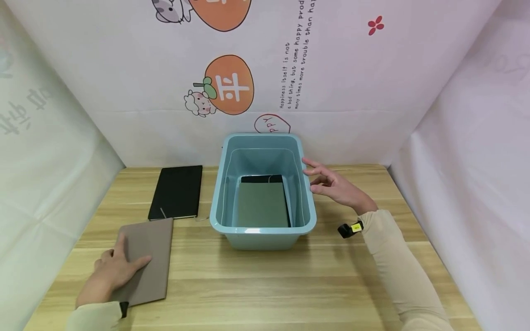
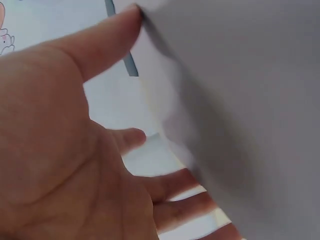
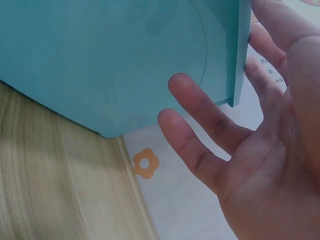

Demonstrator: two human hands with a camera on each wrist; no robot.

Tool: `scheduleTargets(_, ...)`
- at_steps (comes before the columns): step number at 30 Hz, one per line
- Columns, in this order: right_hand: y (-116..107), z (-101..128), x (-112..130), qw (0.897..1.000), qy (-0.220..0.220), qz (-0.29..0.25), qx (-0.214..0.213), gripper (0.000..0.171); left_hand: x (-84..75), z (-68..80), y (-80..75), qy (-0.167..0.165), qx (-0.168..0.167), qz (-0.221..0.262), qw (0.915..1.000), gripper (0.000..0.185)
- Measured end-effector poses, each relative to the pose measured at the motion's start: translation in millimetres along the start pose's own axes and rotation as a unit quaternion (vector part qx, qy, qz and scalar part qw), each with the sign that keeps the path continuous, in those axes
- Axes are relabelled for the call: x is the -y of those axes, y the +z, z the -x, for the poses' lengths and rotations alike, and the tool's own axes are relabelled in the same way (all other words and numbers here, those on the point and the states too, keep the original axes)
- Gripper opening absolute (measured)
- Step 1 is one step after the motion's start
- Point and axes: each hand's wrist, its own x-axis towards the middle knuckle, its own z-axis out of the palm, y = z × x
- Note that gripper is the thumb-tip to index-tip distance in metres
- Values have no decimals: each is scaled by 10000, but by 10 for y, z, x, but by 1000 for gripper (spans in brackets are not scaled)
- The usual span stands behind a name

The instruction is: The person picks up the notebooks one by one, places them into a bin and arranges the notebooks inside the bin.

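Wooden table (image 1: 265, 285) is carrying everything here. A light blue tub (image 1: 262, 232) is sitting just left of the right hand (image 1: 337, 186), whose fingers (image 3: 200, 112) are spread and relaxed, the upper ones touching the tub's rim. Inside the tub a grey-green notebook (image 1: 261, 204) is lying flat over a black one. The left hand (image 1: 109, 271) is resting on a brown notebook (image 1: 151, 262), fingers loosely spread along its near-left part, thumb hooking the edge. A black notebook (image 1: 176, 191) is lying beyond those fingertips, apart from them.
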Motion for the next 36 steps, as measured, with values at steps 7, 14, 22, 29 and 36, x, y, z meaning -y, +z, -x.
scheduleTargets(7, -18, 2, -5, 9999, -76, -76, 88, 40, -60, 81, -46, -149, -127, -64, 9998, 125)
scheduleTargets(14, -25, 4, 5, 9999, -57, -46, 124, 41, -43, 167, -72, -506, -27, -166, 9986, 124)
scheduleTargets(22, -20, -3, 15, 9998, -39, -158, 134, 43, 20, 147, -108, -984, 103, 33, 9951, 134)
scheduleTargets(29, -3, 5, 8, 9998, -91, -169, 90, 44, 53, 128, -158, -803, 240, -337, 9959, 126)
scheduleTargets(36, 7, 27, -6, 9997, -144, -198, 77, 44, 80, 121, -136, -764, 446, -384, 9953, 128)
